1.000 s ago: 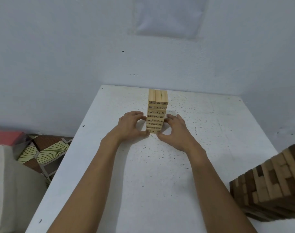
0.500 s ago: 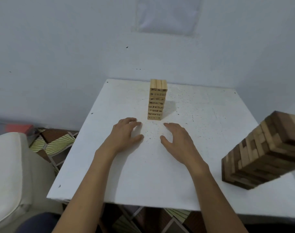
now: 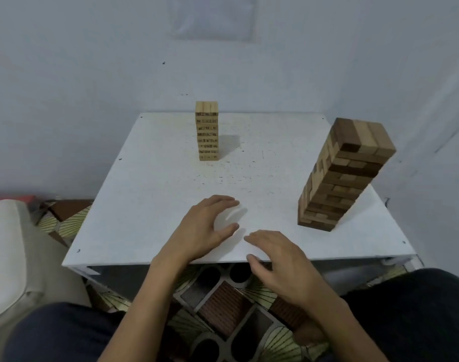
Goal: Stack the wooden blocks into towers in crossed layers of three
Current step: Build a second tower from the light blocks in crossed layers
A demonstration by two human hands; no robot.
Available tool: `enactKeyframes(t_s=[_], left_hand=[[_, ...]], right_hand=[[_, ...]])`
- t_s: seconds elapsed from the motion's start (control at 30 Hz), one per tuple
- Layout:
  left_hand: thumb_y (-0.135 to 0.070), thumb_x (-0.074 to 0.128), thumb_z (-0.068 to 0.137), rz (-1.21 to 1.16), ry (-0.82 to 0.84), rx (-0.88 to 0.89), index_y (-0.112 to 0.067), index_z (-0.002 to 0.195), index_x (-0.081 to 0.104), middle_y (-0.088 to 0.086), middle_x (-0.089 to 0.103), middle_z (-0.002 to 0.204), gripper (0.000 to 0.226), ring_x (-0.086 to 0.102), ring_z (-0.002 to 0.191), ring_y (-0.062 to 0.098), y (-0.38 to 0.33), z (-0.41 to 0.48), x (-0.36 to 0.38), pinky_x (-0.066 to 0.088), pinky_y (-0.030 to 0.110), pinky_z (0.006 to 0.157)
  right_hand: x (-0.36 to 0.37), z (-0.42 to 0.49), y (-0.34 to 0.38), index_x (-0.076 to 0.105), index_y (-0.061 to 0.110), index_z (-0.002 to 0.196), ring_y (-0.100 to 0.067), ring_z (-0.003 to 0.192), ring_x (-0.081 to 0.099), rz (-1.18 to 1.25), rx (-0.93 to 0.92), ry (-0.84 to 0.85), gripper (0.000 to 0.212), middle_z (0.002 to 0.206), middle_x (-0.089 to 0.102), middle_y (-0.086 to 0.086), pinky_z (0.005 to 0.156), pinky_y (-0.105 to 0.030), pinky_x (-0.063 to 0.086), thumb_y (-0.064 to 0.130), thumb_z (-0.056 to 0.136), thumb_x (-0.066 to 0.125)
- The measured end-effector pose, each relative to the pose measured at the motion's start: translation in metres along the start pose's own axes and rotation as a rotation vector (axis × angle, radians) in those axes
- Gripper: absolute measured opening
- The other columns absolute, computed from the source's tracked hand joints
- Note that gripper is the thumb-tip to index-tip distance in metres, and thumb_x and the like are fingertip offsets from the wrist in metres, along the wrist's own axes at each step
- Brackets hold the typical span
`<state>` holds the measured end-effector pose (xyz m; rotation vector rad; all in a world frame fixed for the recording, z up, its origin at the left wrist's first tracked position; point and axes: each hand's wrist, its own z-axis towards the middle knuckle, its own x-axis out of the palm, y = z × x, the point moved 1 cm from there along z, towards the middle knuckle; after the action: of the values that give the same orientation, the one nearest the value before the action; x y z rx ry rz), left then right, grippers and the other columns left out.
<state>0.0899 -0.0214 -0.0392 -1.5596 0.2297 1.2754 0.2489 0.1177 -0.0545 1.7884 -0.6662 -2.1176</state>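
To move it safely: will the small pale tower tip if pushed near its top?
The pale tower is tall on a narrow base, so it would probably tip. It looks merely stacked, so it may fall apart.

A slim tower of pale bare-looking wooden blocks (image 3: 207, 131), its matt faces printed with dark numerals, stands on a square white tabletop (image 3: 155, 205) whose flat, matt surface is peppered with small dark specks. A thicker tower of light and dark brown wooden blocks (image 3: 346, 176) has a smooth, low-sheen finish. The pale painted wall (image 3: 92, 74) behind is matt, with a few dark marks. Brown and cream floor tiles (image 3: 223, 309) carry ribbed and fan-lined patterns. A cream upholstered cushion (image 3: 11, 246) looks smooth, though whether it is cloth or leatherette cannot be told. The person's dark trousers (image 3: 419, 309) are matt cloth.
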Motion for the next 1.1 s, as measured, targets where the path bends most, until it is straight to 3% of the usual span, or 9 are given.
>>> enactKeyframes(t_s=[0.27, 0.33, 0.47, 0.57, 0.73, 0.9, 1.1], left_hand=[[-0.045, 0.067, 0.089, -0.020, 0.060, 0.077, -0.026, 0.140, 0.053, -0.008, 0.052, 0.143, 0.057, 0.046, 0.130, 0.010, -0.051, 0.020, 0.048, 0.031, 0.021, 0.106], [-0.044, 0.069, 0.088, -0.004, 0.064, 0.075, -0.026, 0.145, 0.047, -0.007, 0.048, 0.147, 0.063, 0.043, 0.133, 0.012, -0.061, 0.028, 0.057, 0.026, 0.019, 0.104], [-0.047, 0.072, 0.085, -0.024, 0.101, 0.046, -0.026, 0.153, 0.034, -0.005, 0.039, 0.155, 0.080, 0.036, 0.140, 0.014, -0.071, 0.046, 0.070, 0.024, 0.025, 0.109], [-0.047, 0.076, 0.081, -0.044, 0.145, 0.019, -0.027, 0.157, 0.021, -0.004, 0.030, 0.160, 0.096, 0.029, 0.143, 0.016, -0.076, 0.059, 0.076, 0.021, 0.030, 0.115], [-0.045, 0.083, 0.074, -0.107, 0.212, -0.012, -0.031, 0.158, 0.011, -0.010, 0.033, 0.158, 0.112, 0.033, 0.143, 0.015, -0.074, 0.082, 0.083, 0.026, 0.040, 0.119], [-0.051, 0.084, 0.067, -0.130, 0.256, 0.005, -0.030, 0.155, 0.024, -0.010, 0.045, 0.151, 0.109, 0.041, 0.138, 0.016, -0.070, 0.099, 0.085, 0.032, 0.049, 0.116], [-0.052, 0.081, 0.061, -0.147, 0.265, 0.011, -0.031, 0.153, 0.028, -0.011, 0.053, 0.144, 0.108, 0.045, 0.135, 0.015, -0.067, 0.106, 0.085, 0.034, 0.051, 0.114]], right_hand=[[-0.038, -0.045, -0.048, 0.067, 0.016, 0.126, -0.012, 0.119, 0.056, -0.025, 0.122, -0.075, 0.043, 0.125, 0.066, 0.002, 0.104, -0.028, 0.041, 0.037, 0.091, 0.053], [-0.048, -0.051, -0.064, 0.066, 0.015, 0.127, -0.013, 0.121, 0.054, -0.028, 0.169, -0.092, 0.038, 0.127, 0.065, 0.002, 0.105, -0.024, 0.035, 0.032, 0.094, 0.058], [-0.065, -0.059, -0.095, 0.070, 0.010, 0.118, -0.022, 0.116, 0.057, -0.033, 0.268, -0.163, 0.031, 0.120, 0.068, -0.003, 0.101, -0.029, 0.040, 0.025, 0.092, 0.063], [-0.072, -0.060, -0.113, 0.068, 0.010, 0.120, -0.024, 0.118, 0.054, -0.034, 0.327, -0.209, 0.031, 0.122, 0.066, -0.005, 0.099, -0.025, 0.034, 0.022, 0.092, 0.067], [-0.081, -0.048, -0.126, 0.042, 0.019, 0.147, -0.013, 0.133, 0.037, 0.037, 0.367, -0.202, 0.063, 0.142, 0.051, 0.002, 0.103, -0.018, 0.023, 0.034, 0.091, 0.067], [-0.093, -0.029, -0.141, 0.000, 0.029, 0.158, -0.009, 0.141, 0.031, 0.094, 0.356, -0.077, 0.107, 0.152, 0.040, 0.016, 0.110, -0.029, 0.027, 0.045, 0.083, 0.075], [-0.102, -0.013, -0.158, -0.001, 0.035, 0.157, -0.007, 0.144, 0.029, 0.165, 0.317, -0.011, 0.120, 0.151, 0.039, 0.021, 0.119, -0.042, 0.027, 0.048, 0.073, 0.083]])
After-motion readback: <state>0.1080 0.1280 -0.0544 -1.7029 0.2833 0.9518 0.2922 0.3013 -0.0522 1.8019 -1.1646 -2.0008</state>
